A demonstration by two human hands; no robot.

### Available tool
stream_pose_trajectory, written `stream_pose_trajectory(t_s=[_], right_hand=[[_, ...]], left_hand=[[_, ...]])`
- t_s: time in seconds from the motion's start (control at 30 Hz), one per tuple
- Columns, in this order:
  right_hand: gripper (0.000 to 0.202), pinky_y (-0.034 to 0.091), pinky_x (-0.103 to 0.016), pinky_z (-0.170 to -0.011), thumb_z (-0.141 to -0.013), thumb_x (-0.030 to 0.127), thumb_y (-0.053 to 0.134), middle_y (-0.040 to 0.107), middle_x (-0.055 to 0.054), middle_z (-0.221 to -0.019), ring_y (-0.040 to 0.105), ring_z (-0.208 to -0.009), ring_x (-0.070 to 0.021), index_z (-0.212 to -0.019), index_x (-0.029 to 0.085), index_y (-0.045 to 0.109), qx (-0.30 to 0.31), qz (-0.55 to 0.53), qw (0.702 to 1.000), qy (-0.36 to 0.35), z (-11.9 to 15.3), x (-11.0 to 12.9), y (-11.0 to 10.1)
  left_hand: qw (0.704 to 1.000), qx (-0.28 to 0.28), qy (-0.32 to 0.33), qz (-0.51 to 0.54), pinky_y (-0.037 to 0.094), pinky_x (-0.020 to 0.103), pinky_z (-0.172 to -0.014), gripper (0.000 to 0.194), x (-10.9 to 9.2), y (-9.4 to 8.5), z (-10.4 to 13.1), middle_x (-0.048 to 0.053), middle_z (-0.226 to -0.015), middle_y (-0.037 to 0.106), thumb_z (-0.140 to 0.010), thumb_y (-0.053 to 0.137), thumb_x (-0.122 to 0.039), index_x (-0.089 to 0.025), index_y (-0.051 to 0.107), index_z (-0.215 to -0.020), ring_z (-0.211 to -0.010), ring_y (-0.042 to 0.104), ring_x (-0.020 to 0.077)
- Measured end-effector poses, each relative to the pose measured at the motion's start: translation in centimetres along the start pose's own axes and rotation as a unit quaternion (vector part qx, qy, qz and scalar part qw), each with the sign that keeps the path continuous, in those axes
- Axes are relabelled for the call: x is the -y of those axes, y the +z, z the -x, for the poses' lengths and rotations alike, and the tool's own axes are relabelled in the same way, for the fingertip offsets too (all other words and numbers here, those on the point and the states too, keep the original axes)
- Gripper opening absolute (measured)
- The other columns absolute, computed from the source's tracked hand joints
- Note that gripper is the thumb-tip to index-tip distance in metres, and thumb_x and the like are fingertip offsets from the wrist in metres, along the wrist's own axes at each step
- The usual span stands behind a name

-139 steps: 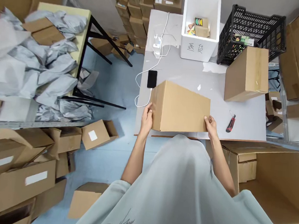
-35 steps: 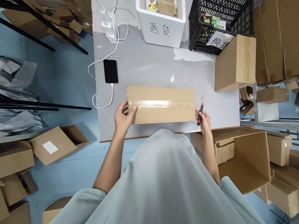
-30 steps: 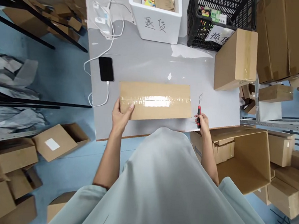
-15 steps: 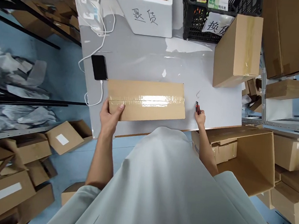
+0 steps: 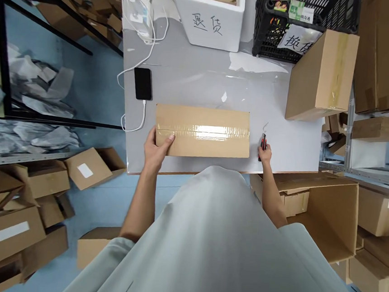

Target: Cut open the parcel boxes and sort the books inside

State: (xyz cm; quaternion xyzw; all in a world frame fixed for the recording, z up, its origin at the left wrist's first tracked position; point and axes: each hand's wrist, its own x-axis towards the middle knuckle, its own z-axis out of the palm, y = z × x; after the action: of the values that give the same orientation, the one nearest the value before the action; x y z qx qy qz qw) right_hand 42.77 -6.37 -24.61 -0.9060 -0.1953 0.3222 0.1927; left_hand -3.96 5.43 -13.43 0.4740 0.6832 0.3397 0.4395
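Observation:
A long, flat cardboard box (image 5: 201, 144) lies near the front edge of the grey table (image 5: 200, 85), with shiny clear tape along its middle. My left hand (image 5: 157, 149) grips the box's left end, thumb on top and the other fingers hidden at the side. To the right of the box, and apart from it, my right hand (image 5: 265, 153) is closed around a red and black utility knife (image 5: 263, 142) near the table edge. Whether the knife's blade is out is too small to tell.
A black phone (image 5: 143, 84) on a white cable lies at the left. Behind stand a white foam bin (image 5: 214, 29), a black crate (image 5: 270, 41) and an upright carton (image 5: 323, 77). A large open carton (image 5: 331, 217) sits below the table's right edge. Cartons crowd the floor at left.
The whole view has shifted, so the table and its things appear further right. My right hand has turned the knife slightly more upright. The left hand keeps its grip on the box.

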Motion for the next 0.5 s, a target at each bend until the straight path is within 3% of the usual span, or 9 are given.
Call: stream_pose_trajectory(t_s=[0.27,0.5], right_hand=[[0.034,0.059,-0.037,-0.098,-0.086,0.03,0.07,0.085,-0.013,-0.104,0.076,-0.101,-0.0304,-0.116,0.015,0.075,-0.022,-0.008,1.0,-0.002,-1.5,4.1,-0.5],[0.051,0.057,-0.031,-0.077,-0.102,0.05,0.052,0.08,-0.008,-0.088,0.07,-0.085,-0.024,-0.129,0.011,0.072,-0.034,-0.081,0.994,-0.063,1.4,5.0,-1.9]], left_hand=[[1.0,0.006,0.015,0.018,0.048,0.06,-0.137,0.101,1.1,0.0,-0.3,0.017,-0.165,0.066,-0.076,0.096,-0.072,-0.023,0.063,-0.157,-0.155,0.064,0.0397],[0.999,0.003,0.035,0.035,0.049,0.062,-0.136,0.101,1.8,0.3,0.0,0.018,-0.166,0.065,-0.08,0.094,-0.075,-0.024,0.061,-0.161,-0.154,0.064,0.04]])
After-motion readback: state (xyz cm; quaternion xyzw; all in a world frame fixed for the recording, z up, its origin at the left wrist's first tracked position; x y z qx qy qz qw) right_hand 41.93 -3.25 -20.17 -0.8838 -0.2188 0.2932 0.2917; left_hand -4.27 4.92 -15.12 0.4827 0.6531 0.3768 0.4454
